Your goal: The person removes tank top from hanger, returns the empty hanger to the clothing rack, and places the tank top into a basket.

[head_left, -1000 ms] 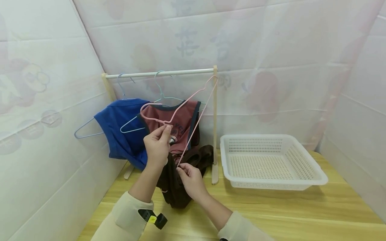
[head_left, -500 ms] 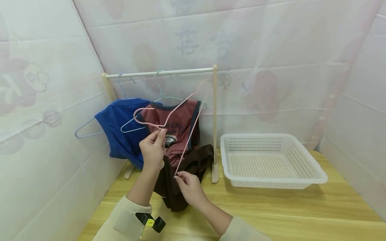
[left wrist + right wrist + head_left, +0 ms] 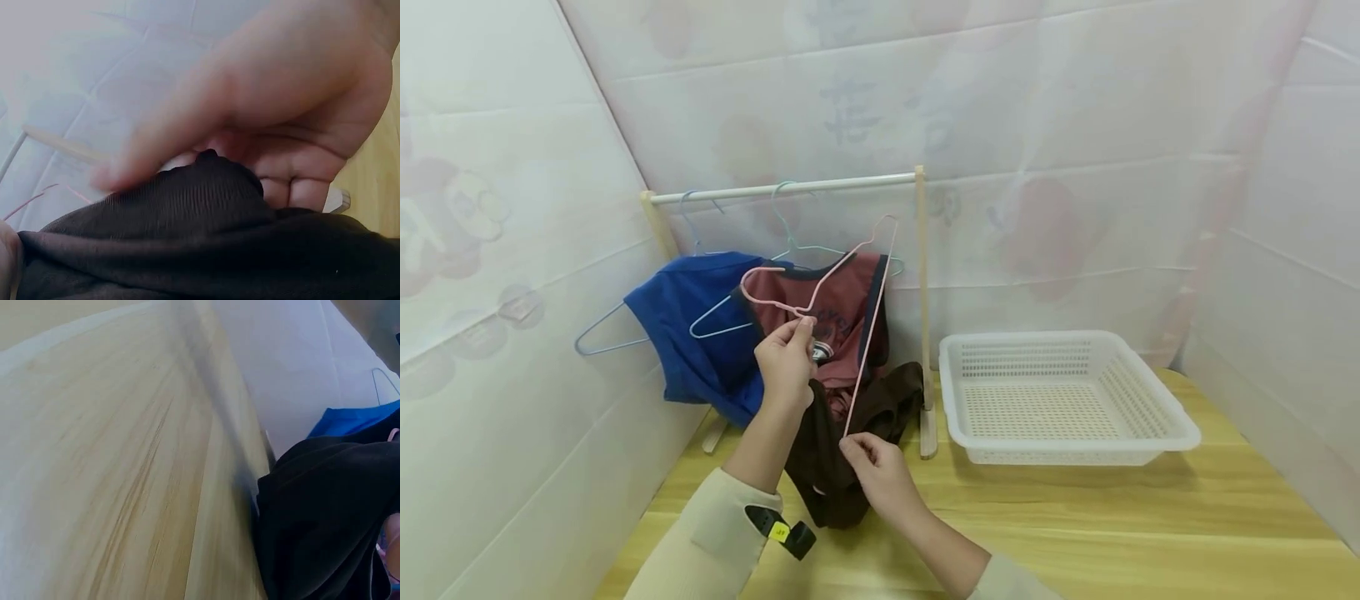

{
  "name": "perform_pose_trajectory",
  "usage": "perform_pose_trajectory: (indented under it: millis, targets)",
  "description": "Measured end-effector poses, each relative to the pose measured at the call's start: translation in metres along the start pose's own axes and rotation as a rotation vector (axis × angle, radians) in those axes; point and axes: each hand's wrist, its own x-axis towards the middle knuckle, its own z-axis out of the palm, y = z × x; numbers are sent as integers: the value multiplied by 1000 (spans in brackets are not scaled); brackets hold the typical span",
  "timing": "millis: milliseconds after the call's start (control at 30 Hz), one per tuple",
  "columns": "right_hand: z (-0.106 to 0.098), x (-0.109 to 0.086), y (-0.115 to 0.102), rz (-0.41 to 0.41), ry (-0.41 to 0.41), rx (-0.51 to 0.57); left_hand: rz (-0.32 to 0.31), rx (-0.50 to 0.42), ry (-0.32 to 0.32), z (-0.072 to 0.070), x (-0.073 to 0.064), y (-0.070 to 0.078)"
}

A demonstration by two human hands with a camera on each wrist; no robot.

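Note:
A pink wire hanger [image 3: 824, 283] is held up at a slant in front of the rack. My left hand [image 3: 786, 362] pinches it by the neck, just below the hook. Lower down and to the right, my right hand [image 3: 883, 475] pinches its bottom wire between thumb and fingertips. A dark brown garment [image 3: 835, 475] hangs bunched between and below the hands. In the left wrist view its ribbed fabric [image 3: 187, 200] covers the fingers' ends. In the right wrist view the dark cloth [image 3: 325, 512] hides most of the hands. How it sits on the hanger I cannot tell.
Behind the hands stands a wooden rack with a white rod [image 3: 842, 182]. A blue garment [image 3: 700, 317] and a dark red sleeveless top [image 3: 842, 308] hang there on blue and green hangers. A white perforated basket [image 3: 1067, 454] sits at the right on the wooden table [image 3: 1075, 525].
The pink hanger has come down, its far end dropping most. Both hands have lowered a little while keeping their grips. The head view has turned slightly right.

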Motion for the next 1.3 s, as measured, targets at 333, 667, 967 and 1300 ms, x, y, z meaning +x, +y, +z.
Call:
perform_pose_trajectory:
  millis: [333,667,967,1300]
  targets:
    - [-10,-2,2,-69,5,-105,-31,35,12,13,7,-4]
    - [-19,-2,12,-76,23,-184,-165,268,-233,15,14,0]
    - [-17,-11,17,-60,-58,-242,-174,169,-301,24,22,7]
    - [-22,-10,37,23,-165,-310,-64,309,-319,28,38,25]
